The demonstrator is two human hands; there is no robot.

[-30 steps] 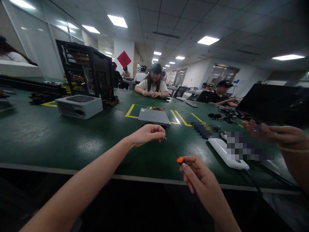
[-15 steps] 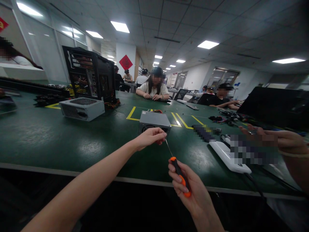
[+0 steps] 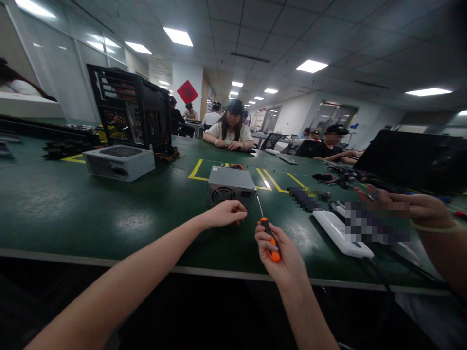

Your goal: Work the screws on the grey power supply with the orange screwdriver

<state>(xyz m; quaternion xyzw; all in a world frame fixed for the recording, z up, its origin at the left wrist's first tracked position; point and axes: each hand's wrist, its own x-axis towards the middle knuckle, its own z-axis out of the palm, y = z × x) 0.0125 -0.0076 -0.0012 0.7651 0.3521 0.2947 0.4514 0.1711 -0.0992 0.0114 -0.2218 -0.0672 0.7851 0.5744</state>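
Note:
A screwdriver with an orange and black handle is gripped in my right hand, its thin metal shaft pointing up and away. The tip stands free of my fingers, close to the right front edge of a grey computer power supply. That unit's round fan grille and socket face me. My left hand hovers in front of it with fingers curled together; whatever is between them, if anything, is hidden or too small to make out.
A second power supply lies left, by an open black computer case. On the right are a white power strip, cables, a black monitor and another person's hand. Someone sits opposite.
My left hand has come off the screwdriver's tip and dropped slightly left. My right hand has moved the screwdriver up and forward, nearer the power supply. The view has shifted a little.

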